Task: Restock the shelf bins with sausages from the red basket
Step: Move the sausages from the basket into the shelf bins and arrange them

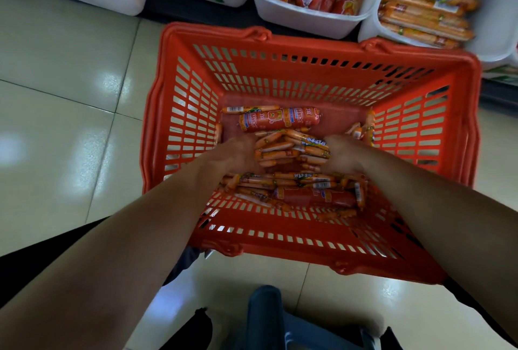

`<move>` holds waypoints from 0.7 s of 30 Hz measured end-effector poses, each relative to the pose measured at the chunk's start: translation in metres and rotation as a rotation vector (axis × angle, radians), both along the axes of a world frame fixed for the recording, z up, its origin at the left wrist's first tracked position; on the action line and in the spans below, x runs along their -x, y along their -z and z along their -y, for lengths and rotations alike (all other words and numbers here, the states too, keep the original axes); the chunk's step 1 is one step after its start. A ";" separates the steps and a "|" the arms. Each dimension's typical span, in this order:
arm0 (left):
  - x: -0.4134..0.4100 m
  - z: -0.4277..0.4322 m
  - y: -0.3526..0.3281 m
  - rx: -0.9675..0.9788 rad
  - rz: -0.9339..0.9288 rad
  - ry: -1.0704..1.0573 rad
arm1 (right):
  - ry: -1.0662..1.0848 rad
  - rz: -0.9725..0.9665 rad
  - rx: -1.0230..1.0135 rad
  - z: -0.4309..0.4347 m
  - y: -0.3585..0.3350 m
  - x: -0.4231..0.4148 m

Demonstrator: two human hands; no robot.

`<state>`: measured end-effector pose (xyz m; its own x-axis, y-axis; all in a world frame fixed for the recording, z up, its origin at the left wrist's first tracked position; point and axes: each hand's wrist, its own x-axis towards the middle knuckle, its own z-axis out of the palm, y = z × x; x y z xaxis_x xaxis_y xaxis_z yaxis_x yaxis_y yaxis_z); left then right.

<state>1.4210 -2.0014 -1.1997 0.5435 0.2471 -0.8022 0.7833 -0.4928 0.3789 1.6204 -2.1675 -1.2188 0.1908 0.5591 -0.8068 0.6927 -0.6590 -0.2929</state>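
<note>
Tiled floor, red basket, left hand and right hand cupping thin sausages

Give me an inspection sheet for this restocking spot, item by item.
Surface: glossy tiled floor; the red basket stands on it.
Job's things: thin sausages heaped in the basket with two fat sausages; white bins beyond it, one with fat sausages, the rightmost bin with thin ones.
Clutter: nothing seen.
Hands: left hand and right hand are both down in the basket, cupped around the heap of thin sausages from either side.
Cables: nothing seen.
Surroundings: dark shelf base under the bins; the person's dark clothing and a blue-grey object at the bottom edge.
</note>
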 end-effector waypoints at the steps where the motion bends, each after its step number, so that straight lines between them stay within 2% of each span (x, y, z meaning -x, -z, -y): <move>1: 0.000 0.003 -0.001 0.015 -0.019 -0.021 | -0.003 0.007 0.031 0.001 -0.002 0.000; 5: 0.001 0.016 0.004 0.071 -0.069 -0.119 | -0.041 0.060 0.060 0.002 -0.008 0.001; 9: 0.004 0.022 -0.003 0.118 0.021 -0.156 | 0.001 0.054 0.008 0.009 -0.007 -0.002; 15: 0.003 0.003 -0.039 0.035 0.074 -0.199 | 0.115 0.060 -0.148 0.016 -0.035 -0.008; 21: -0.009 -0.010 -0.107 -0.070 0.161 -0.198 | 0.201 0.077 -0.221 0.003 -0.104 -0.020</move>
<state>1.4300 -1.9916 -1.0926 0.5983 0.4134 -0.6864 0.7994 -0.3656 0.4767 1.6407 -2.1705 -1.1147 0.3710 0.6643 -0.6489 0.5809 -0.7112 -0.3960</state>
